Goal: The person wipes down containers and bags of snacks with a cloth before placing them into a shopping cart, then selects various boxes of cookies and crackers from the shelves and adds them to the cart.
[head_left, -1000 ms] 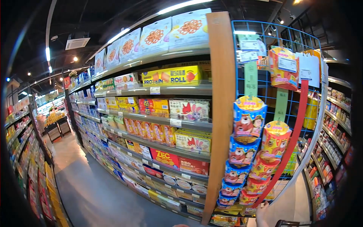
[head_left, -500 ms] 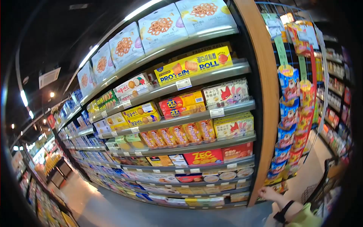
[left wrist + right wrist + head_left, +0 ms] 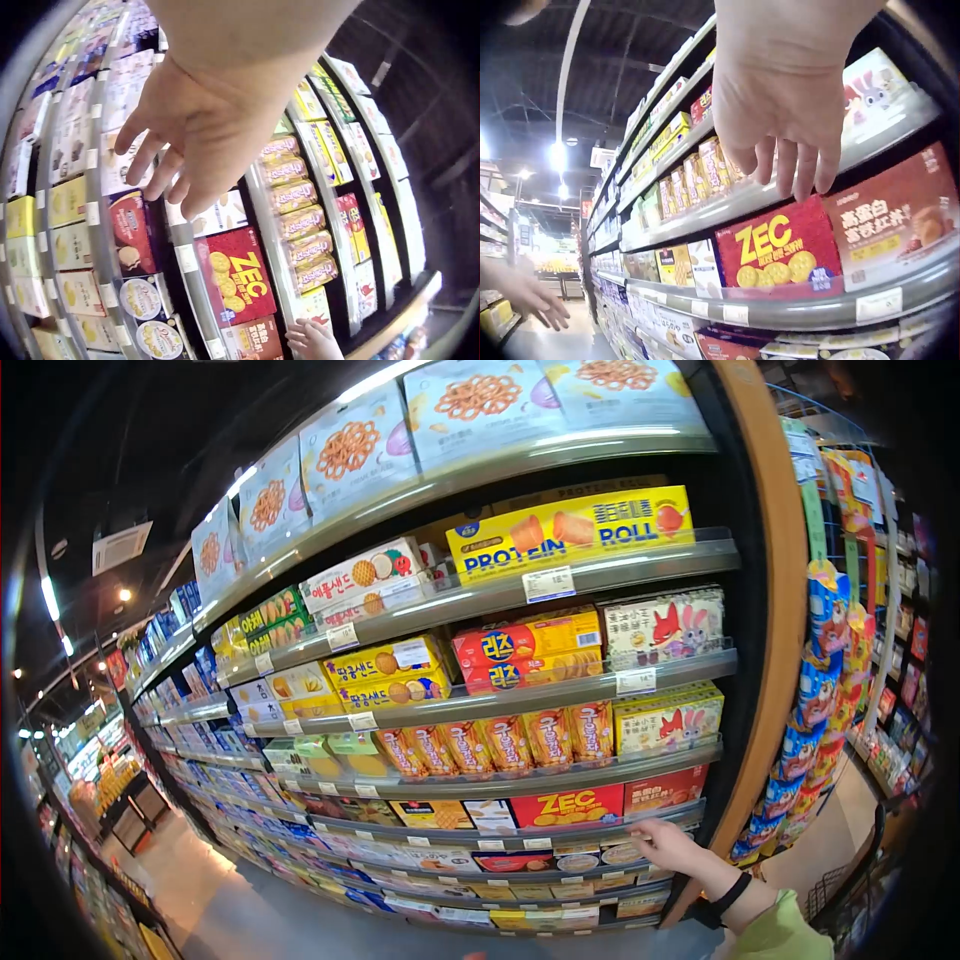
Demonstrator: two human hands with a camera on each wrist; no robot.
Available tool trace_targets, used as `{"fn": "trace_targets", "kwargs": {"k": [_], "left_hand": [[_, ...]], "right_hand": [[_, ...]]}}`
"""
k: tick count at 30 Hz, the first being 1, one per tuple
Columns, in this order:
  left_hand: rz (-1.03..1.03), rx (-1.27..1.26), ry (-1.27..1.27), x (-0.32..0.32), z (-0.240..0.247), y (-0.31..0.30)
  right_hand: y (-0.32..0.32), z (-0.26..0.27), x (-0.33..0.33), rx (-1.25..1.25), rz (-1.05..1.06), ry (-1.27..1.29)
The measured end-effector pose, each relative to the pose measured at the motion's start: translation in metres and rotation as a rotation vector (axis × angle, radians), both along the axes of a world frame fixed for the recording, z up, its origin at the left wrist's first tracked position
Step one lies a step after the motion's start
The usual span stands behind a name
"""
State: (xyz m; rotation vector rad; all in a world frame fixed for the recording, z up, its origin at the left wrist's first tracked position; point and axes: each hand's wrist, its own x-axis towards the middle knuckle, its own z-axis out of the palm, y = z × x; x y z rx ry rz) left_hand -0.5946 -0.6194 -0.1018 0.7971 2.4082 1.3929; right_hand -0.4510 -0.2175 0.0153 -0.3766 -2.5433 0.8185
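Note:
In the head view my right hand [image 3: 672,847] reaches in front of the lower shelves, near the red ZEC cracker box [image 3: 566,806]. The right wrist view has this hand [image 3: 784,112] with fingers hanging loosely, nothing held, in front of the ZEC box [image 3: 780,251] and a brown-red box [image 3: 894,217] beside it. My left hand [image 3: 202,131] is relaxed and holds nothing; its fingers overlap the shelf of boxes in the left wrist view. That hand [image 3: 529,292] also shows at the left of the right wrist view, out over the aisle.
Several shelves hold snack boxes, among them a yellow protein roll box [image 3: 575,535] and orange snack packs [image 3: 500,742]. A wooden end post [image 3: 765,590] borders the shelves on the right, with blue snack cups [image 3: 808,710] hanging beyond it. The aisle floor [image 3: 235,905] runs left.
The head view has turned so the shelves sit closer and the hanging cups lie farther right. My right hand has moved from beside the hanging cups and the post to the lower shelves.

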Motion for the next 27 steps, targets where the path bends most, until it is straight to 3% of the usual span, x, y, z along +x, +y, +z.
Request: {"fn": "trace_targets", "kwargs": {"k": [2,3,4,5,6,8,11,12,13,14,16,27], "left_hand": [[-0.055,-0.011,0.3,-0.044,0.043,0.026],[-0.164,-0.201,0.068,-0.084,0.052,0.036],[-0.146,0.034,0.501,-0.107,0.073,0.055],[-0.213,0.028,0.569,-0.135,0.105,0.077],[-0.157,-0.032,0.824,-0.148,0.138,0.1],[-0.113,-0.09,0.916,-0.159,0.219,0.147],[-0.045,0.067,1.125,-0.179,0.277,0.208],[0.042,0.16,1.283,-0.189,0.284,0.225],[0.135,0.259,1.435,-0.198,0.285,0.241],[0.13,0.261,1.434,-0.206,0.279,0.258],[0.048,0.019,1.303,-0.223,0.263,0.286],[-0.019,0.095,1.296,-0.233,0.261,0.285]], "right_hand": [[-0.003,0.029,-0.031,0.087,0.04,0.13],[-0.005,0.051,-0.046,0.139,0.068,0.188],[-0.005,0.071,-0.062,0.25,0.071,0.269],[-0.006,0.092,-0.078,0.359,0.073,0.351],[-0.011,0.115,-0.093,0.434,0.031,0.404],[-0.015,0.153,-0.12,0.54,-0.062,0.494],[-0.009,0.17,-0.152,0.675,-0.225,0.615],[-0.005,0.171,-0.161,0.78,-0.328,0.688],[0.0,0.168,-0.172,0.79,-0.396,0.601],[0.009,0.159,-0.184,0.79,-0.401,0.599],[0.026,0.141,-0.204,0.855,-0.477,0.429],[0.01,0.143,-0.207,0.774,-0.566,0.34]]}}
